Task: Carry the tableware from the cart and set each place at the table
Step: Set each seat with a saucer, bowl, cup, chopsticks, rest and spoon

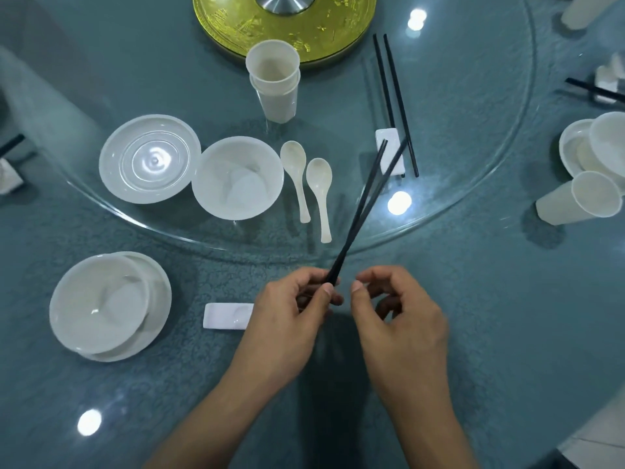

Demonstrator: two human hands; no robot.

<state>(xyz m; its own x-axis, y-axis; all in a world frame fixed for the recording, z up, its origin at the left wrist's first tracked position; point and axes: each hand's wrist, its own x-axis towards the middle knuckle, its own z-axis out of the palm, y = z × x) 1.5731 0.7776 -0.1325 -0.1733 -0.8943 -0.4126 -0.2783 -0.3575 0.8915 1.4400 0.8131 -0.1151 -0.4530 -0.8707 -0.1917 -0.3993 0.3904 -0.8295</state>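
Note:
My left hand (291,313) pinches the near ends of a pair of black chopsticks (365,204), which point up and away to the right. Beside it, my right hand (399,316) hovers with curled fingers and holds nothing. A white chopstick rest (226,316) lies on the table just left of my left hand. A white bowl on a saucer (105,306) stands at the near left. On the glass turntable (473,184) are a white saucer (148,160), a bowl (236,179), two spoons (307,184), stacked cups (275,82), and another chopstick pair (395,103) on a rest (389,147).
A gold disc (236,25) with a metal hub sits at the turntable's centre. At the right edge stand a bowl and saucer (595,147), a cup lying on its side (578,201) and another rest with chopsticks (602,86). The table has a teal cloth under glass.

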